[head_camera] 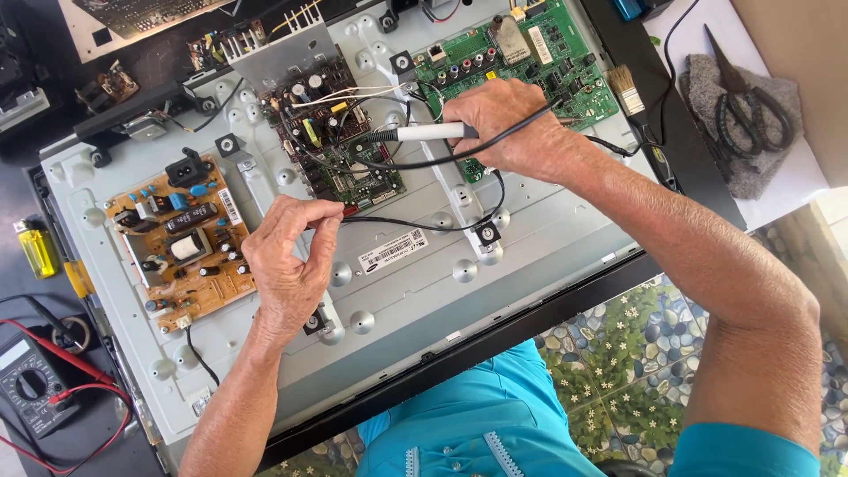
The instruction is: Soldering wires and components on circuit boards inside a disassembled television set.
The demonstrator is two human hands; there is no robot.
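So the right hand (503,124) is gripping a soldering iron (424,133), fingers wrapped shut around its white handle, with the tip pointing away from the knuckles at a dark green circuit board (340,141). The iron's black cord (442,159) is looping out from under the palm and back across the metal panel.

The left hand (287,256) is pinching something thin between thumb and fingertips (329,216), probably a strand of solder or wire, but it's too fine to tell which. It's running from the pinch toward the same board, just below the iron's tip.

Right behind the right knuckles a brighter green board (530,53) is sitting. Off the back of the left hand, a tan power board (181,238) is lying close by. Between the two hands there's bare grey back panel (530,238), so that's the open room. Below both wrists the panel's black edge (495,340) is running diagonally.

Further out past the left wrist, a multimeter (31,389) with red leads and a yellow lighter (37,249) are sitting. Beyond the right forearm, a small brush (627,90) and scissors (746,102) on a grey cloth.
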